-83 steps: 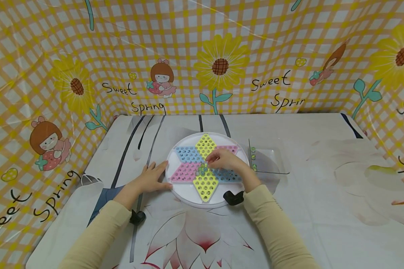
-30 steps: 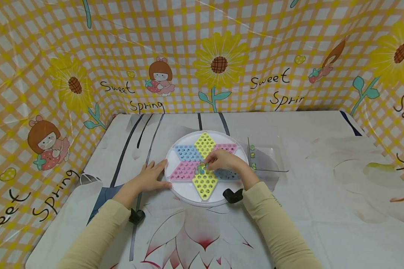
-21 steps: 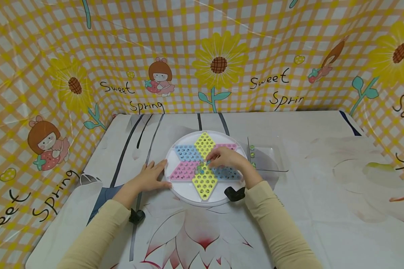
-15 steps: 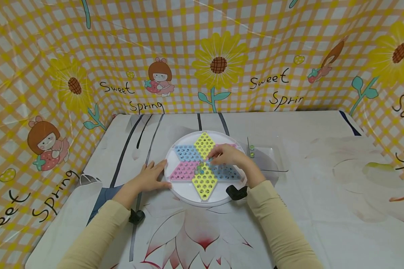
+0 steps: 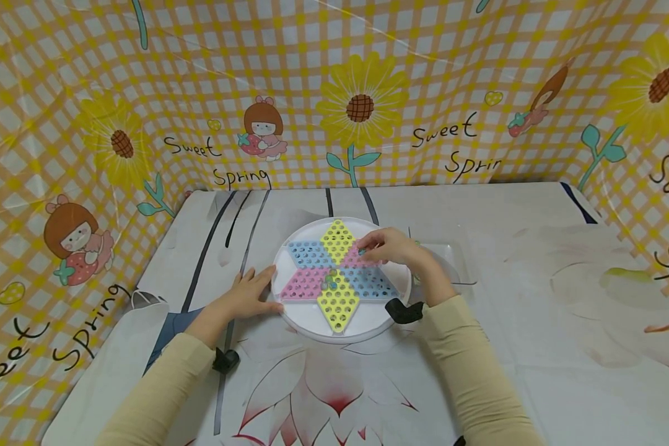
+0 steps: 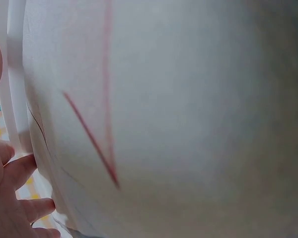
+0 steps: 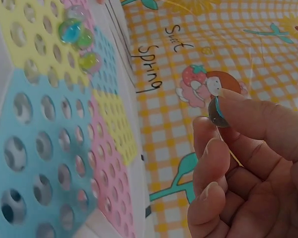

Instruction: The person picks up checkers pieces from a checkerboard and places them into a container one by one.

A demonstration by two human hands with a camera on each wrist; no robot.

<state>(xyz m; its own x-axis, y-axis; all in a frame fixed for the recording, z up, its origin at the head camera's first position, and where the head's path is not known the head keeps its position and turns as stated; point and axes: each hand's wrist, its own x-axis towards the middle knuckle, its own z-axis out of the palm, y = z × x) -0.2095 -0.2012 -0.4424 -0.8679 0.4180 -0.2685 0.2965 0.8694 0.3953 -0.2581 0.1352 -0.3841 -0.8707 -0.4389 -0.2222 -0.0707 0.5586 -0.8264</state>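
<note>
A round white Chinese checkers board [image 5: 295,316] with a pink, blue and yellow holed star lies on the table. Several clear glass marbles [image 5: 330,281] sit in holes near its centre; the right wrist view shows these marbles [image 7: 84,39] with green, blue and yellow swirls. Above the pink point at the far right of the star, my right hand [image 5: 393,246] pinches a single marble [image 7: 216,113] between thumb and index finger, held apart from the board. My left hand [image 5: 251,296] lies at the board's left rim, fingers spread and touching the edge.
A clear plastic tray [image 5: 463,263] stands right of the board, partly behind my right hand and forearm; its contents are mostly hidden. A patterned cloth [image 5: 295,74] rises at the table's back and left. A white strap-like item [image 5: 147,300] lies at the left edge.
My right hand has risen from the board's centre and moved right with a marble in its fingertips, now covering part of the tray. My left hand stays at the rim.
</note>
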